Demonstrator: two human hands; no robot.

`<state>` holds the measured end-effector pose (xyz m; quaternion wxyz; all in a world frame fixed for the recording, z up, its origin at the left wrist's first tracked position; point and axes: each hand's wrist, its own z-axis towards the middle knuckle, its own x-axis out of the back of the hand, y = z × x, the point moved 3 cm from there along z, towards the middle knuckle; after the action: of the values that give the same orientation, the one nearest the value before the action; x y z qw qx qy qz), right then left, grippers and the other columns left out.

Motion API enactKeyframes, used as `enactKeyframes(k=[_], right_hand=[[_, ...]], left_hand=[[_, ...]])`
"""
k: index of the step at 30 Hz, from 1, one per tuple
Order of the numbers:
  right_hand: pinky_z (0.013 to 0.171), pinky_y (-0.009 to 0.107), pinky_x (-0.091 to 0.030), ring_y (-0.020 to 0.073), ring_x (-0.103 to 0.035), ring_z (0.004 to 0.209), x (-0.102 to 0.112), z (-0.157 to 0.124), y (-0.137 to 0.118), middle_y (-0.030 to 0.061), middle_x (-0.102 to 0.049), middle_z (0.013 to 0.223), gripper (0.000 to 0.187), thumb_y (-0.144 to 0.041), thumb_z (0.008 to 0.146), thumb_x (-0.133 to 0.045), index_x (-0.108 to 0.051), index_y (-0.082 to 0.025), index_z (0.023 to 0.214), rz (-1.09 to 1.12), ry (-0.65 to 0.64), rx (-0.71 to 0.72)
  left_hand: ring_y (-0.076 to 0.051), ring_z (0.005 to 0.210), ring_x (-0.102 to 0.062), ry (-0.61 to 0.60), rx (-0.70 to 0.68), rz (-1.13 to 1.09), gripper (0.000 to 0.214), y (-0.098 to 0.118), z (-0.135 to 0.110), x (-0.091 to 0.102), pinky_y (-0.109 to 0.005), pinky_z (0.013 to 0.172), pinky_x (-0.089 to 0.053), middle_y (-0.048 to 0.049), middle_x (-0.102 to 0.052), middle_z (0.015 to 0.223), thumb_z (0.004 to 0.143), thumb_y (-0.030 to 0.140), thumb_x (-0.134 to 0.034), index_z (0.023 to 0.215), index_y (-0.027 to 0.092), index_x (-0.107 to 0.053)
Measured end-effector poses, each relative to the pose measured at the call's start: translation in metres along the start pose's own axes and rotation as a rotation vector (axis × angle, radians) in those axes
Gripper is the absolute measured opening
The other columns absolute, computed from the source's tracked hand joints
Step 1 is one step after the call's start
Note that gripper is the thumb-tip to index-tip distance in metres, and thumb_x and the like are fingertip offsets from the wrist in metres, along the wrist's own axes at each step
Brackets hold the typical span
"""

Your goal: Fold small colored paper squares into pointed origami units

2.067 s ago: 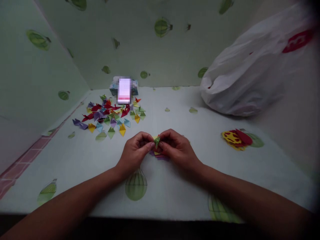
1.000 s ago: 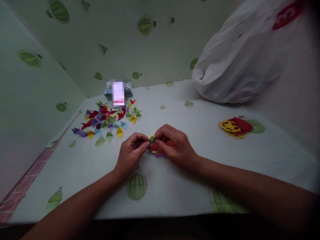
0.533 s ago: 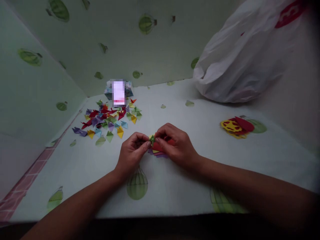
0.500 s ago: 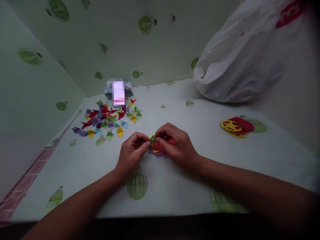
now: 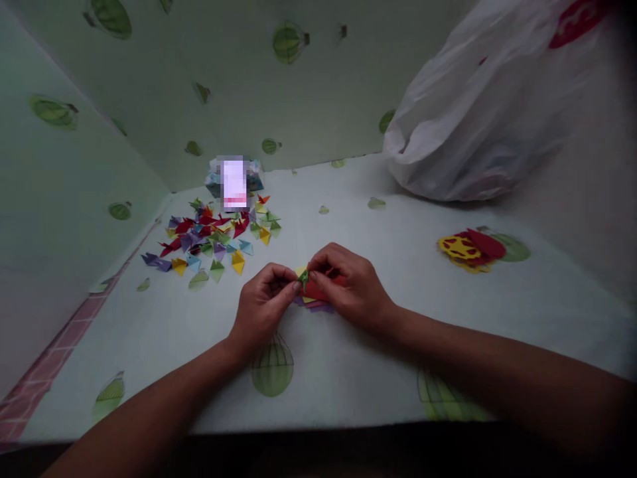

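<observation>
A small green folded paper crane (image 5: 304, 279) is pinched between both hands near the middle of the table. My left hand (image 5: 266, 299) grips its left side with thumb and forefinger. From the other side, my right hand (image 5: 351, 282) holds it in the same kind of pinch, its fingers partly hiding the paper. Beneath the hands lies a stack of coloured paper sheets (image 5: 321, 292), with red, yellow and purple edges showing. To the left is a pile of folded paper cranes (image 5: 209, 236) in many colours.
Behind the pile stands a patterned box (image 5: 255, 176) with a lit, blurred-out screen (image 5: 234, 182) in front. A large white plastic bag (image 5: 462, 133) fills the back right. Yellow and red paper cutouts (image 5: 460, 249) lie on the right of the balloon-print tablecloth (image 5: 199, 372).
Both hands stay almost in place, still pinching the green paper. The view has shifted slightly. Nothing has been picked up or let go.
</observation>
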<state>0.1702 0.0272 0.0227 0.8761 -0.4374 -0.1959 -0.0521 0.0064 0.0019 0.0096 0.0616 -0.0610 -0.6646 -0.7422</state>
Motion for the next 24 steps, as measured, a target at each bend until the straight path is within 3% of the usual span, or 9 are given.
enactKeyframes(k=[24], right_hand=[[0.061, 0.026, -0.042, 0.0132, -0.055, 0.068, -0.001, -0.0011, -0.0007, 0.0016, -0.059, 0.075, 0.013, -0.006, 0.081, -0.056, -0.056, -0.017, 0.075, -0.021, 0.011, 0.043]], left_hand=[[-0.012, 0.073, -0.06, 0.038, -0.02, 0.014, 0.01, -0.0003, 0.0001, 0.001, -0.024, 0.068, -0.049, -0.0002, -0.065, 0.079, 0.081, 0.023, -0.071, 0.084, 0.016, -0.064]])
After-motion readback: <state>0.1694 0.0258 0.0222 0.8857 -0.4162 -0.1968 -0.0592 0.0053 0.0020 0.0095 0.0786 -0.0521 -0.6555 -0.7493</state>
